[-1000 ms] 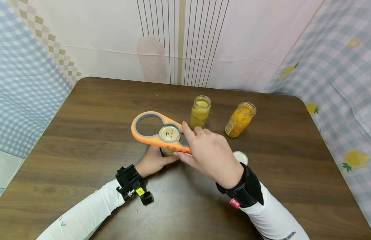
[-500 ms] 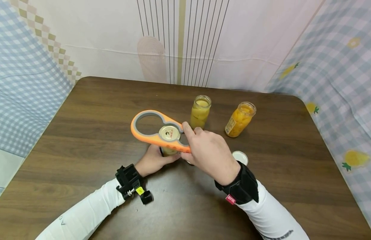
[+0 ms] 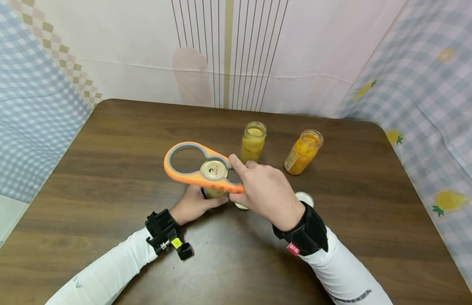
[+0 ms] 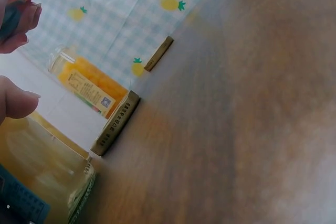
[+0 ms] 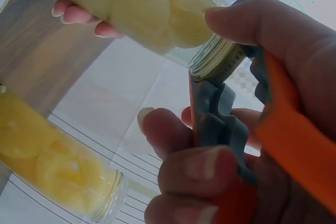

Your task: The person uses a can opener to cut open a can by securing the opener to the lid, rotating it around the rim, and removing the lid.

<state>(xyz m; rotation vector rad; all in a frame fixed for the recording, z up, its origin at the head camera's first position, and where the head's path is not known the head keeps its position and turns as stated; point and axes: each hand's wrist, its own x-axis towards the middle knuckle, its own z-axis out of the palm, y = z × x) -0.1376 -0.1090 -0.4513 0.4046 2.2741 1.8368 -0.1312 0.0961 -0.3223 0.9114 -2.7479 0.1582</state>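
Observation:
My left hand grips the lower part of a glass jar of pale fruit pieces, which stands at the middle of the table. A gold printed lid still caps this jar. Around the lid sits an orange and grey jar opener, its scalloped inner edge against the lid's side. My right hand holds the opener at its right end, fingers curled round both arms. In the right wrist view the thumb lies near the jar's neck.
An open jar of pale yellow fruit stands behind my right hand. Farther right is an open jar of orange fruit. Two loose lids lie on the table, one by my right wrist, the other under my right hand. Patterned cloth hangs behind.
My right hand has shifted slightly and its thumb has drawn back to the right, uncovering the loose lid beneath it. The opener stays around the jar's lid; the left hand keeps its grip.

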